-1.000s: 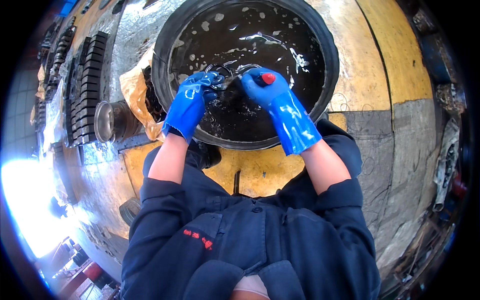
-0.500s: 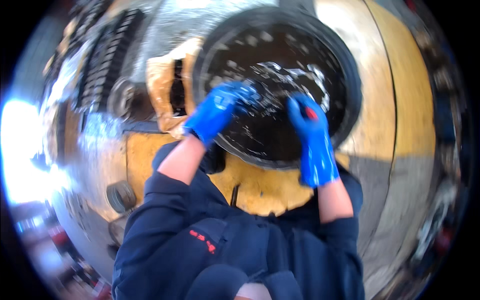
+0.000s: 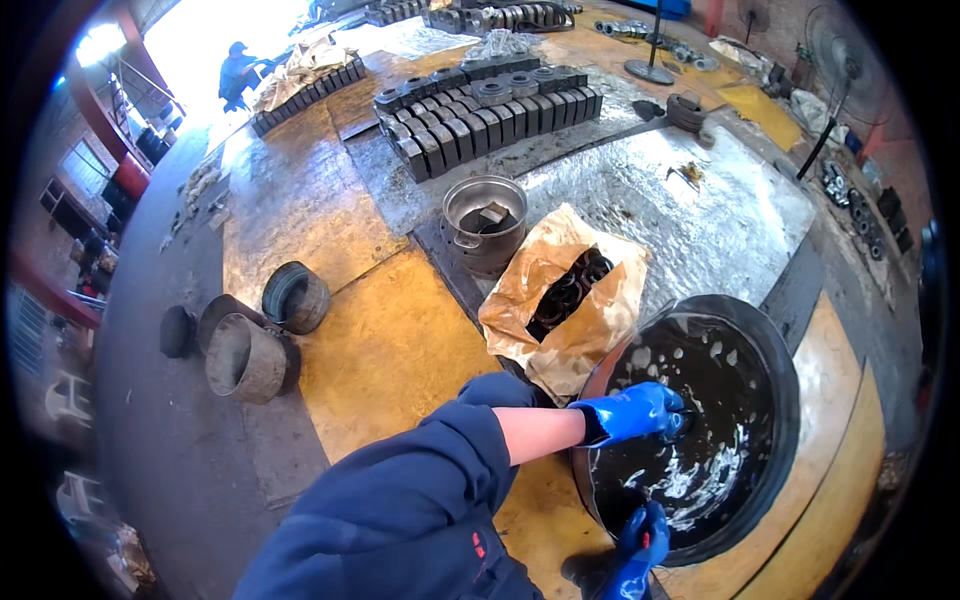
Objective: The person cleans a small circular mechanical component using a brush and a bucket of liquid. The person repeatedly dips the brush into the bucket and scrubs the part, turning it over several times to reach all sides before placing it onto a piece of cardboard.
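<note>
1 round black basin (image 3: pixel 782 400) of dark, foamy liquid sits at lower right on the yellow floor, rim tilted slightly in this fisheye view; being round, it has no clear long axis. 2 blue-gloved hands are at it. The left hand (image 3: pixel 632 412) reaches in over the near-left rim, fingers curled at the liquid surface around something small and dark; cannot tell what it is or how firmly it is held. The right hand (image 3: pixel 642 540) is at the basin's lower edge, fingers bent, with a small red spot on the glove; cannot tell whether it grips anything. A dark blue sleeve (image 3: pixel 400 510) runs from the lower edge up to the left forearm. Just beside the basin's upper-left rim lies 1 crumpled sheet of brown oily paper (image 3: pixel 545 290), opened around a cluster of dark metal rings (image 3: pixel 568 290). Beyond it stands 1 metal pot (image 3: pixel 484 222) with a small block inside. Farther back, rows of dark rectangular metal blocks (image 3: pixel 470 115) lie in 2 long lines, running left to right. At left, well apart, are 3 short cylinders (image 3: pixel 250 350) and 1 dark disc (image 3: pixel 176 330) on the floor. 1 person (image 3: pixel 238 72) in blue stands far off at top left.
</note>
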Tool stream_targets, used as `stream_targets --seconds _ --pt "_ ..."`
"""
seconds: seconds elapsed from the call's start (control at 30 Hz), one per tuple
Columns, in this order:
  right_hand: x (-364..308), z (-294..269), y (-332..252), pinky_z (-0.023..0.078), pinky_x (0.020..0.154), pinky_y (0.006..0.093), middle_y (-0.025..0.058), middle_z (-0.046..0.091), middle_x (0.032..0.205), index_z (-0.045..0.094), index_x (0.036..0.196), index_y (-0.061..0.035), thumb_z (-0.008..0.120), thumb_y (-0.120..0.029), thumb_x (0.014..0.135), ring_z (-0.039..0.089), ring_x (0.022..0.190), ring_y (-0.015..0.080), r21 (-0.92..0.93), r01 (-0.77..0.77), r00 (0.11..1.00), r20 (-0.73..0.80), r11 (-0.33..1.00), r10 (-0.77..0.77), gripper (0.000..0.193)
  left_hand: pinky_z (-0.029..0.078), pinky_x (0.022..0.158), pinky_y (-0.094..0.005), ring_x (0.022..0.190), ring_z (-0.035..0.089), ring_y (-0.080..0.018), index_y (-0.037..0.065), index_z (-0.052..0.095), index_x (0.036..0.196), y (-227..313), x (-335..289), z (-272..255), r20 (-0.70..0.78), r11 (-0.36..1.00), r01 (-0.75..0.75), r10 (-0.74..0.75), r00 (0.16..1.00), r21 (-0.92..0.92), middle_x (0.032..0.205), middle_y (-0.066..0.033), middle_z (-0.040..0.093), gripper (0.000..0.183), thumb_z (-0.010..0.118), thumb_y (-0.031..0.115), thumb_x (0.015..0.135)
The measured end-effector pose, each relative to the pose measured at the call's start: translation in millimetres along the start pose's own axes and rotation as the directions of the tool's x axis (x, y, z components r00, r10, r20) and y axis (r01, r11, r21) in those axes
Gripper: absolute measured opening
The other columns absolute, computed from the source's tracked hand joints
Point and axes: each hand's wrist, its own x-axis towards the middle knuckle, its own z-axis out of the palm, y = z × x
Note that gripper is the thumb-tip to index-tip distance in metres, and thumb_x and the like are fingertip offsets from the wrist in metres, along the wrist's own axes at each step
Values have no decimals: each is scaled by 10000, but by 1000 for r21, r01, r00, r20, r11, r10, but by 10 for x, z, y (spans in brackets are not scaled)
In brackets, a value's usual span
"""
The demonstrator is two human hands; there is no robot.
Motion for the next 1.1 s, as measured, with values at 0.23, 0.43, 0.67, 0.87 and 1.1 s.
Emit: stream_targets --seconds 0.23,0.43,0.67,0.87,1.1 --pt "92 35 43 621 952 416 165 832 1108 821 1143 -20 782 -186 1041 802 1016 307 -23 -361 914 188 932 359 199 594 875 -521 950 767 -459 26 815 1079 -446 228 265 -54 965 -97 113 992 242 993 -249 790 346 799 345 946" --pt "-59 28 193 619 916 389 145 819 1086 812 1128 -8 781 -170 1046 790 977 268 111 -281 960 42 953 278 184 602 862 -541 968 754 -462 42 819 1064 -353 199 311 2 915 -175 187 982 364 1018 -237 793 290 789 284 907" --pt "30 10 84 595 868 383 161 792 977 777 1097 -2 734 -177 1067 746 880 258 -28 -219 962 161 975 221 183 619 886 -528 989 760 -450 61 840 1089 -601 262 337 9 888 -264 281 960 377 1038 -240 795 335 806 274 833" --pt "161 -103 -146 636 912 400 129 846 1039 860 1087 -129 835 -242 986 821 963 318 -148 -289 927 203 946 315 153 598 941 -543 1040 752 -466 80 846 1087 -408 208 299 103 916 -159 129 986 369 1065 -236 798 291 783 294 900" --pt "168 -195 -270 629 932 448 114 848 1098 860 1136 -201 771 -361 1017 812 1029 348 -220 -354 899 187 909 396 219 601 868 -523 977 741 -454 103 831 1052 -335 200 407 48 909 -165 159 986 384 1018 -210 787 254 765 329 956"
